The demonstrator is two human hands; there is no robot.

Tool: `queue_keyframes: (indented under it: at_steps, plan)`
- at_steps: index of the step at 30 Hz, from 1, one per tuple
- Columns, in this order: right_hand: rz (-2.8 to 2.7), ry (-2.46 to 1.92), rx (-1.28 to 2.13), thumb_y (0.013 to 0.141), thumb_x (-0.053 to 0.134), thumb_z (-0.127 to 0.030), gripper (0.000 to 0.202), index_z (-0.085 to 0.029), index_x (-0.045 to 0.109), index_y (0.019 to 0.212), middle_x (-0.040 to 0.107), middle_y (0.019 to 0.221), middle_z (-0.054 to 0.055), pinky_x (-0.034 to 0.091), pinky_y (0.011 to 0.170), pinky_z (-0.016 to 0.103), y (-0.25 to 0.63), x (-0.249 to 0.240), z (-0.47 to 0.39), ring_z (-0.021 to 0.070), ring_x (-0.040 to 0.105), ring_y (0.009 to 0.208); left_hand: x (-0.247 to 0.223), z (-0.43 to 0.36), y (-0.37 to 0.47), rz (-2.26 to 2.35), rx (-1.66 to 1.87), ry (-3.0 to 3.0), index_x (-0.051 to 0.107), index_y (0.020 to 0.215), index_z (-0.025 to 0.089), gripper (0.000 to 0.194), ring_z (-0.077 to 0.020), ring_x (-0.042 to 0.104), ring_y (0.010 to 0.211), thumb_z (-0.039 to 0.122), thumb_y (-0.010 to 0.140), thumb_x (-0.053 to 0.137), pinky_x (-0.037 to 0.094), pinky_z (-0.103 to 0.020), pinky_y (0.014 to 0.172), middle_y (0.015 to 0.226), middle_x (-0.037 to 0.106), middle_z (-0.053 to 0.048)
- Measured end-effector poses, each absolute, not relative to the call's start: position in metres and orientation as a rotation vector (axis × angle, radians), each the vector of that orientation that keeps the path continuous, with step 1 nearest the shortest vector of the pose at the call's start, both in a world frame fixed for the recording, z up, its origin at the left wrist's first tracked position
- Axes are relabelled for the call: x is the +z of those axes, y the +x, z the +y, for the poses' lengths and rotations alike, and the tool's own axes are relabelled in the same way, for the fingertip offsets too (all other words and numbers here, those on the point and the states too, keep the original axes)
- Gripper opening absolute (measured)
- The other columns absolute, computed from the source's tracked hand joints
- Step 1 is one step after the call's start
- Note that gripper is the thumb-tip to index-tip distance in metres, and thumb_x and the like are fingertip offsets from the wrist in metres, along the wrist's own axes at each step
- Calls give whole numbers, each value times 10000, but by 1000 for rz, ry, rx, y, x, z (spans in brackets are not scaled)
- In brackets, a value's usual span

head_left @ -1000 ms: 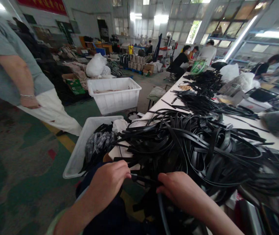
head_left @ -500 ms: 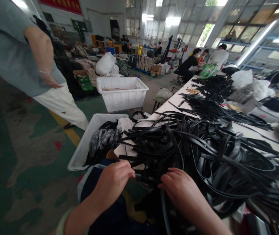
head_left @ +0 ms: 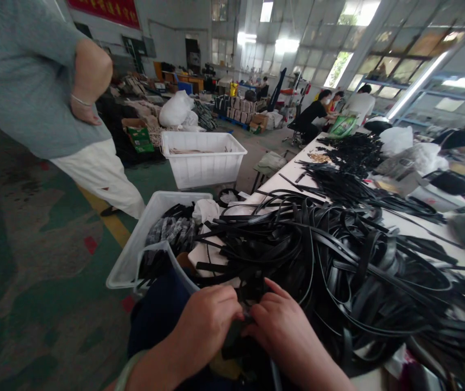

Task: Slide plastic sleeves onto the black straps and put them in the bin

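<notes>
Low in front of me, near the table's corner, my left hand (head_left: pixel 215 315) is closed, thumb and fingers pinching the end of a black strap (head_left: pixel 275 373). Close beside it my right hand (head_left: pixel 278 321) also grips the strap, its index finger raised. The fingertips nearly meet, and a small pale, shiny piece shows between them, too small to make out. Part of the strap hangs down below my right hand. A large tangled heap of black straps (head_left: pixel 330 255) lies on the table just beyond my hands.
A white bin (head_left: pixel 124 266) with black straps stands left of the white table (head_left: pixel 271 182); a second white tub (head_left: pixel 203 168) is behind it. A person in a grey shirt (head_left: pixel 32 81) stands at left. Several people sit farther along the table, past black pieces (head_left: pixel 350 157).
My hands have moved closer together, my left hand rightward, and the stretch of strap between them has shortened. The standing person's arm has bent, the hand now at the waist.
</notes>
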State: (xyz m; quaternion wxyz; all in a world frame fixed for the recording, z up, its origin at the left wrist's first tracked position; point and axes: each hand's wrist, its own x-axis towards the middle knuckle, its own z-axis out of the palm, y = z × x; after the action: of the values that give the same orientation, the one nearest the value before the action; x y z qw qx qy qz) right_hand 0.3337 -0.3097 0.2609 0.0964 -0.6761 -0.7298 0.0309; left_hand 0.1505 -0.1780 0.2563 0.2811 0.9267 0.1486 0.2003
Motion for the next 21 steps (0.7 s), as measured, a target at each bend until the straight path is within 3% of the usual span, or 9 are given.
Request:
queue_keyframes:
  at_steps: [3,6,11,16,21]
  plan:
    - [-2055,-2134,123,817,720,-228,171,-193,611,690,637,629,-22,402,1044,428,343,262,-315,160,635,650,252,-172,148,516,645,2435,656,762,174,215,-141,584,711,60,871,509,417,-232,643,750,628,-13]
    - [-2045,-2128,186,839,665,-146,155,-199,612,704,650,648,-22,457,984,369,340,260,-315,156,650,663,248,-176,155,481,644,2416,653,735,170,215,-140,587,715,60,869,526,417,-233,643,749,631,-14]
    - [-2036,-2147,205,806,706,-168,109,-201,615,757,681,679,-7,496,937,355,336,254,-323,189,687,698,246,-189,168,362,615,2470,647,714,166,182,-145,579,700,100,864,569,401,-245,617,725,625,-9]
    - [-2155,-2005,132,902,529,-135,117,-220,577,837,664,697,-25,489,938,373,358,251,-345,172,683,661,244,-188,167,441,657,2351,669,730,167,218,-127,593,699,36,841,535,416,-224,625,730,633,-10]
    - [-2083,-2011,211,877,549,-147,87,-233,567,877,694,777,-2,523,657,232,344,254,-337,174,698,722,248,-201,180,326,545,2355,676,722,165,119,-146,583,681,115,815,621,409,-245,595,716,630,-24]
